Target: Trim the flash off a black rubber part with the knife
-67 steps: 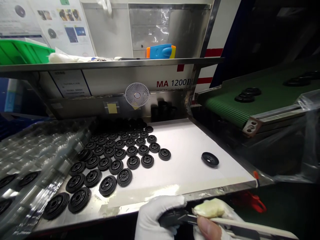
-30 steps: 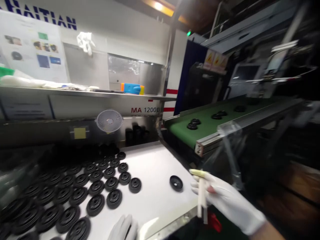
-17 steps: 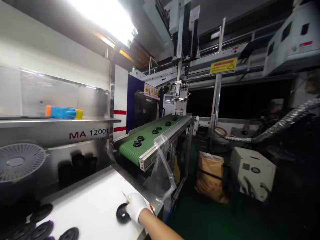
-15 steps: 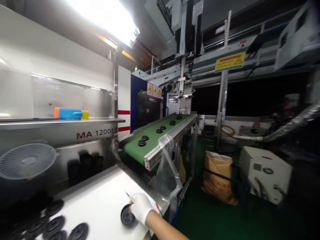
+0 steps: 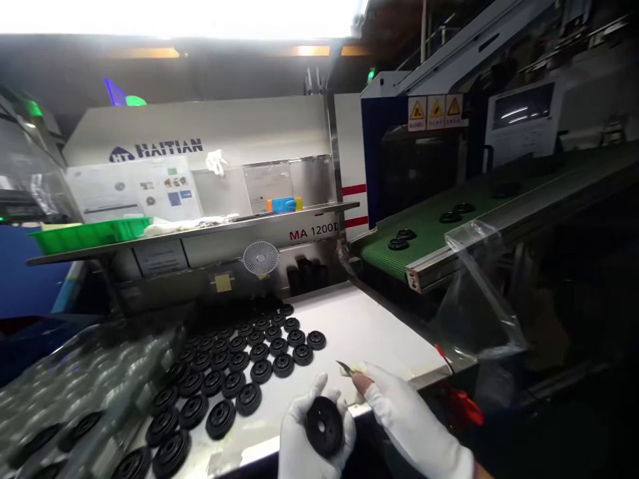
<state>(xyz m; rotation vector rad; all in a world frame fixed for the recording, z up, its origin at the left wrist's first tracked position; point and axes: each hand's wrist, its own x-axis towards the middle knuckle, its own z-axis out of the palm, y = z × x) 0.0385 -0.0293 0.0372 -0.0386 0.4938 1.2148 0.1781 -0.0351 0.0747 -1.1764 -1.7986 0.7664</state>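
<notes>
My left hand (image 5: 304,439), in a white glove, is wrapped round a black round plastic part (image 5: 324,426) with a hole in its middle, in front of the table's near edge. To its right my right hand (image 5: 399,412), gloved too but with a bare fingertip showing, grips a small knife (image 5: 344,367). The blade points left, above and apart from the part. Rows of similar black discs (image 5: 259,371) lie on the white table (image 5: 344,319) just beyond my left hand.
A clear moulded tray (image 5: 114,372) with black discs stands at the left. On the right a green conveyor (image 5: 384,256) carries more discs, with a plastic bag (image 5: 479,313) hanging from its side. A shelf (image 5: 214,229) holds a green bin (image 5: 94,233). Red-handled scissors (image 5: 464,406) hang at the table's right.
The view has swung left. My right hand, earlier at a disc on the table with the knife, is now drawn back near the table's edge. My left hand has come into view holding a disc.
</notes>
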